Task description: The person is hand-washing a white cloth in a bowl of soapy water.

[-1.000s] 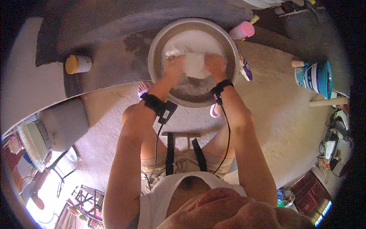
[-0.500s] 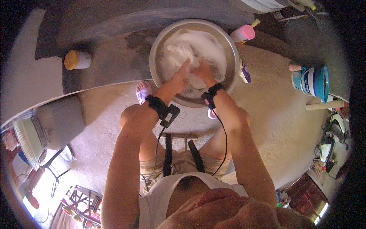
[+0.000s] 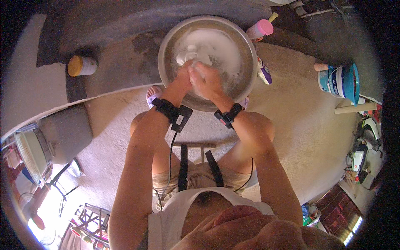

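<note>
A wide metal basin stands on the floor in front of me, holding water with white suds. Inside it, a wet white cloth is bunched up, partly sticking out beyond my fingers. My left hand and my right hand are pressed together over the basin's near half, both closed around the cloth. The right hand lies partly over the left, so some left fingers are hidden. Each wrist carries a black strap with a small device.
A pink-lidded container and a purple-and-white packet sit right of the basin. Farther right is a blue bucket. A yellow-lidded tub stands on the left, above a large grey bin. My feet flank the basin's near side.
My hands were apart with fingers spread in the suds; now they have come together and closed on the cloth. The cloth is gathered into a smaller bunch.
</note>
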Motion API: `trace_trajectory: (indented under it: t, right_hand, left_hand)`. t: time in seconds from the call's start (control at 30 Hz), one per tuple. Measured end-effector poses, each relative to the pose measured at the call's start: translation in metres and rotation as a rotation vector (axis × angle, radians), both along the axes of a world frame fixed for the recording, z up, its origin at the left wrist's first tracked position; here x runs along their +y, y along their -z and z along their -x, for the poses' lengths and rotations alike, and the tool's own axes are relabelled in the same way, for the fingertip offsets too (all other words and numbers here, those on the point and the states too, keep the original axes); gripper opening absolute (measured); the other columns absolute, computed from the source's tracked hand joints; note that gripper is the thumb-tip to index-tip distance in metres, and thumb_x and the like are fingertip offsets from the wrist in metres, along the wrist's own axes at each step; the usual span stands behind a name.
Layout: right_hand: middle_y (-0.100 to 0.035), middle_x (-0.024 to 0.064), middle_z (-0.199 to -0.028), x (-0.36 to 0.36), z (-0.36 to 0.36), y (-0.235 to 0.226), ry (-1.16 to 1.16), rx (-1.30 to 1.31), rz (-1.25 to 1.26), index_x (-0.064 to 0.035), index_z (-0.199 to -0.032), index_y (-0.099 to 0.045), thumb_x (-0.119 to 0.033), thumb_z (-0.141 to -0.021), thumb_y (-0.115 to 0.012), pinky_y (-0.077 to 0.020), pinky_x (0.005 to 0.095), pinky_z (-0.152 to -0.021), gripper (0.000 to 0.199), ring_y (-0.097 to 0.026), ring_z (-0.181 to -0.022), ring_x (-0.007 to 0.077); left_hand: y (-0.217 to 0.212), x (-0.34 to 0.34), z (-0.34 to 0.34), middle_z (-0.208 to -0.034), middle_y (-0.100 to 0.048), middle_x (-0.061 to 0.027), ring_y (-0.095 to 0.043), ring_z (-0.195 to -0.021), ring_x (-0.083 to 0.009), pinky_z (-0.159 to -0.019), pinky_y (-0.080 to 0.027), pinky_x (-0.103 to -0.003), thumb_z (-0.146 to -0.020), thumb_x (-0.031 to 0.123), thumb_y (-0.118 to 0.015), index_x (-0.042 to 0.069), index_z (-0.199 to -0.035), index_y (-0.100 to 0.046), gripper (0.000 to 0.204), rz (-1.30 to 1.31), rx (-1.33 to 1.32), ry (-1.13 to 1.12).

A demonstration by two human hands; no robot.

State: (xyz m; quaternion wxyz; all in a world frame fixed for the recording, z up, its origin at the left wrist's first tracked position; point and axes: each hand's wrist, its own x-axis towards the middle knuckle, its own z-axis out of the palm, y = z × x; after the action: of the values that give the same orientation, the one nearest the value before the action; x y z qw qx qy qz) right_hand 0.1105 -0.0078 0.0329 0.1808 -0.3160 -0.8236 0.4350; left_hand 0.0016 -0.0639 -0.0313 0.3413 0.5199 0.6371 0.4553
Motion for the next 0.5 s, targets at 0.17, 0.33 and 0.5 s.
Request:
trace_trajectory:
  t: [0.17, 0.33, 0.5]
  right_hand:
    - [-0.063, 0.0152, -0.082, 0.019, -0.010, 0.073, 0.060, -0.447, -0.488, -0.0060, -0.093, -0.061, -0.028, -0.086, -0.050, -0.0490, 0.0440, -0.062, 0.025, -0.061, -0.072, 0.0348]
    - [-0.063, 0.0158, -0.092, 0.089, -0.078, 0.152, 0.074, -0.808, -0.560, -0.0084, -0.098, -0.063, -0.029, -0.086, -0.048, -0.0494, 0.0444, -0.071, 0.028, -0.062, -0.082, 0.0321]
    - [-0.058, 0.0254, -0.108, 0.097, -0.019, 0.089, -0.147, -0.977, 0.061, -0.0001, -0.115, -0.053, -0.032, -0.087, -0.047, -0.0456, 0.0417, -0.085, 0.043, -0.056, -0.101, 0.0349]
  left_hand:
    - [0.018, -0.010, 0.006, -0.106, -0.057, -0.0170, -0.055, -0.099, -0.0325, -0.086, -0.044, -0.042, -0.075, 0.032, -0.062, 0.004, -0.113, -0.051, 0.049, 0.039, 0.401, 0.013]
    - [0.012, 0.031, -0.043, -0.102, -0.058, -0.0093, -0.054, -0.089, -0.0226, -0.077, -0.045, -0.038, -0.077, 0.038, -0.064, 0.004, -0.119, -0.047, 0.056, 0.248, -0.655, -0.147]
    - [0.063, 0.017, -0.011, -0.105, -0.058, -0.0090, -0.054, -0.087, -0.0212, -0.074, -0.045, -0.034, -0.079, 0.034, -0.063, 0.003, -0.119, -0.050, 0.052, 0.380, -0.721, -0.430]
